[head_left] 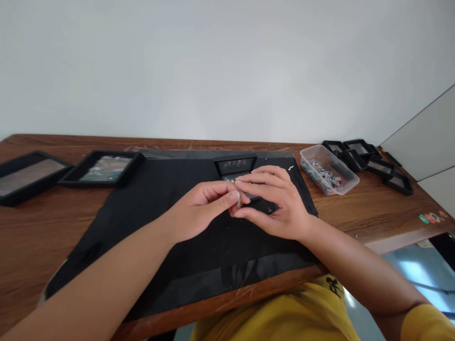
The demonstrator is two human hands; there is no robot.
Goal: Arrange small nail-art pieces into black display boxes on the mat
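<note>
**Two hands meet over a small disc on the black mat**

Both of my hands come together at the middle of the mat. My left hand (199, 208) has its thumb and forefinger pinched shut on a small round disc (238, 198), greyish and seen edge-on, right at the fingertips. My right hand (275, 201) lies just beside it, fingers stretched flat and pointing left, their tips touching or almost touching the disc from the other side; I cannot tell whether that hand grips anything itself.

Under the right hand's fingers sits a small black frame (235, 166), its clear window facing up, partly hidden by the knuckles. All of this rests on the black mat (170, 246), which covers the middle of the wooden table (31, 232).

Further out to the right stands a clear plastic tub (329, 169) with small mixed pieces in it, and beyond that a cluster of small black frames (368, 161). Well apart to the left lie two larger black frames (103, 168), flat on the wood.
</note>
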